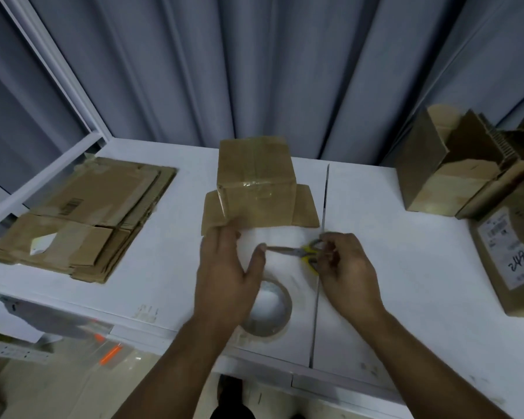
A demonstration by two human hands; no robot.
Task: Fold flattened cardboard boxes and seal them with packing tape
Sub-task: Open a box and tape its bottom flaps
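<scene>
One folded box (pixel 256 179) stands at the middle of the table (pixel 406 267), its top seam covered with glossy tape and its lower flaps splayed flat on the surface to either side; one roll of packing tape (pixel 274 313) lies flat nearer the person, partly hidden under the left wrist; one pair of scissors (pixel 300 253) with yellow handles hovers between the two hands, blades pointing left.

Two hands are in view; the left hand (pixel 224 270) is spread with fingers fairly straight, fingertips at the box's front-left flap and the thumb tip meeting the tip of the blades; whether it holds any tape I cannot tell; the right hand (pixel 347 267) grips the scissors, fingers curled through the handles.

One stack of flattened cardboard (pixel 82 219) lies at the left end, several sheets deep, the exact number unclear; at the right end stands a cluster of opened boxes (pixel 436 176), their count hard to make out, and in front of them one labelled box (pixel 508 261) with a handwritten number on its sticker.

The table is white, made of two tops joined along a seam (pixel 322 225) that runs just right of the folded box; grey curtains (pixel 285 71) hang in folds behind it; a white frame (pixel 55 65) slants along the left; below the table's left edge lie clear plastic bags (pixel 109 355) with orange strips.
</scene>
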